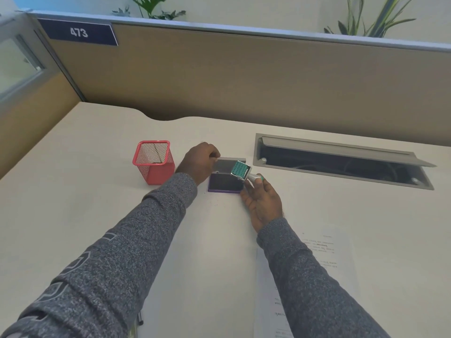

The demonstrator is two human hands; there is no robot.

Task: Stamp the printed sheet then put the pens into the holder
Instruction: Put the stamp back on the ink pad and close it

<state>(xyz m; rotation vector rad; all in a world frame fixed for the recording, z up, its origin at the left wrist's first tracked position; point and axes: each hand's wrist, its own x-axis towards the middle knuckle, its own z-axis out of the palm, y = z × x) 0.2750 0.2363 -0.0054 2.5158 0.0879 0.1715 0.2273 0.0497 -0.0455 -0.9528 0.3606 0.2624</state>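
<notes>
Stamp (241, 170), with its teal lettered face turned up toward the camera, is gripped by its pale handle in the right hand (262, 203), tilted just above the open ink pad (225, 182). The purple-edged pad lies on the table (97, 191) with its lid raised behind it; the left hand (199, 162) curls over the lid's left edge, holding it. The printed sheet (329, 264) lies near the table's front, partly under the right sleeve. A red mesh pen holder (153, 163) stands just left of the left hand.
</notes>
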